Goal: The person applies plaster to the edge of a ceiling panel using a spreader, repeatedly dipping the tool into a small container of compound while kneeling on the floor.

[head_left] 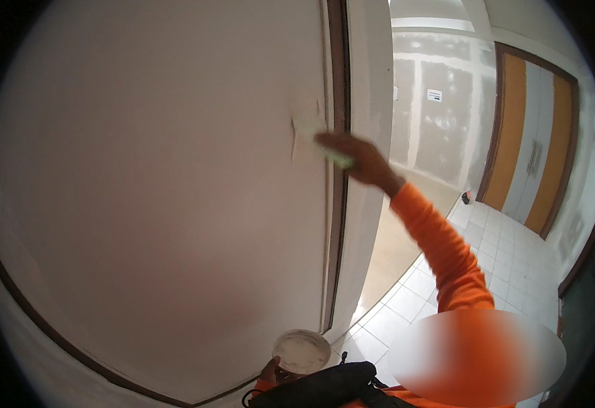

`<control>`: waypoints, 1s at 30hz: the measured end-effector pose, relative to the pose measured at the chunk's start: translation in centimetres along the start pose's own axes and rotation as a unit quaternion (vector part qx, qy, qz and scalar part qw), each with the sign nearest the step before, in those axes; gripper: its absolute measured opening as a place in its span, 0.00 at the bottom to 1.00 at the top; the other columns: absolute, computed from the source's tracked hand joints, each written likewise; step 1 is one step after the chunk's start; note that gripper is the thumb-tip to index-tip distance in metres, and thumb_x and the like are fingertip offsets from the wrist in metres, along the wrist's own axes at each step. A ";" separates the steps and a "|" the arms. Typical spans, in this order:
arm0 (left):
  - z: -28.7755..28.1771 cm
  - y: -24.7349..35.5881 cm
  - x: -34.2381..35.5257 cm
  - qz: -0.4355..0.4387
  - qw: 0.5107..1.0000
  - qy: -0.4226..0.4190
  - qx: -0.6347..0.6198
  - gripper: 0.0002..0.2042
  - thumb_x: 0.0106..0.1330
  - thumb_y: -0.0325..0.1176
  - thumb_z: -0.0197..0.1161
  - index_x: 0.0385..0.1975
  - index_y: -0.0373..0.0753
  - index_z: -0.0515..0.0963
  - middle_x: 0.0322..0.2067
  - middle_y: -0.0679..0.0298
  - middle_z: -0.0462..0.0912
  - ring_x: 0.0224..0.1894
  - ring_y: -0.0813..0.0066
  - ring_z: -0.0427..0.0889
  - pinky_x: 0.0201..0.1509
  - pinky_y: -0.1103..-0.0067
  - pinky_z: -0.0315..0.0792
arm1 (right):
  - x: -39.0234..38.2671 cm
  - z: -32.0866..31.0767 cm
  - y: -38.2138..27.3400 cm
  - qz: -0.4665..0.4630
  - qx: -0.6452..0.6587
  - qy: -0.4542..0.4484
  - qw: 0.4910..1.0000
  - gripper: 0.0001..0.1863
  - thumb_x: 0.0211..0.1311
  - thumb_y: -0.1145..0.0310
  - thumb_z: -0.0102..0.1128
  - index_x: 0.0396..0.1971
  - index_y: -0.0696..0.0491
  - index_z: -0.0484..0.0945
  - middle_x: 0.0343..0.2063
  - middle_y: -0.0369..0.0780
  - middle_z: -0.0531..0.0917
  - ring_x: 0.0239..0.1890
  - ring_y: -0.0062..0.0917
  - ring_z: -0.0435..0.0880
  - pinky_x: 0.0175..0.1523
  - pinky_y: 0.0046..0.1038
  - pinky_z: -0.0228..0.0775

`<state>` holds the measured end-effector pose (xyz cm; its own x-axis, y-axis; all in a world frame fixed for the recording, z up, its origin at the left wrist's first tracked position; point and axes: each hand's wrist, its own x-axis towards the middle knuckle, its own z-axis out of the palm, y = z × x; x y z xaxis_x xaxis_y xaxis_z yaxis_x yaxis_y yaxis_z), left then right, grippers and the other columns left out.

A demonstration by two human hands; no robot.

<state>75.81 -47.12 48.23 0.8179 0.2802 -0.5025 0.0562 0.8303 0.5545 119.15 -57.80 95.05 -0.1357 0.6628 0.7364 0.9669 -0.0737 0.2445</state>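
My right hand (359,158), at the end of an outstretched orange sleeve, is closed on a pale green scraper (340,160). Its flat end, blurred, meets the light wall panel (175,170) beside the dark vertical trim (339,68). Around the scraper, the wall surface shows a rough patch with dark, uneven edges. Low down by the wall, my left hand (269,370) grips the side of a round tub (301,351) with whitish, smeared paste in it. A black bag or strap partly covers the left forearm.
To the right, past the wall's end, lies a white tiled floor (406,302) with a beige strip. Farther off stand patched drywall (440,129) and an orange and grey double door (529,143). A small dark and red object (466,198) sits on the floor.
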 end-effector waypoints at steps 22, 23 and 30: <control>0.5 -1.9 0.2 0.013 0.997 -0.041 -0.071 0.30 0.64 0.47 0.64 0.61 0.39 0.64 0.59 0.52 0.70 0.61 0.51 0.70 0.64 0.52 0.70 | -9.5 7.0 -9.7 0.152 0.136 0.078 0.976 0.35 0.50 0.87 0.53 0.61 0.46 0.73 0.60 0.41 0.76 0.63 0.36 0.74 0.68 0.34 0.67; 0.4 -1.6 0.0 0.007 0.997 -0.031 -0.076 0.30 0.64 0.47 0.64 0.61 0.39 0.64 0.59 0.52 0.70 0.61 0.51 0.70 0.64 0.52 0.70 | -11.5 8.2 -12.2 0.152 0.150 0.074 0.974 0.34 0.52 0.87 0.53 0.61 0.47 0.73 0.60 0.41 0.76 0.63 0.36 0.74 0.67 0.33 0.67; 1.0 0.1 -3.9 -0.006 0.998 -0.028 -0.056 0.33 0.61 0.48 0.68 0.62 0.39 0.64 0.59 0.52 0.69 0.61 0.53 0.70 0.63 0.54 0.71 | -16.6 13.0 -24.5 0.516 0.679 0.293 0.433 0.13 0.65 0.74 0.55 0.47 0.64 0.76 0.44 0.46 0.82 0.46 0.36 0.83 0.58 0.32 0.75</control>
<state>73.23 -48.59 50.90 0.8488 0.2454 -0.4682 0.0036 0.8830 0.4694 100.56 -57.31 68.58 0.8728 0.4670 0.1422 -0.2397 0.6638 -0.7085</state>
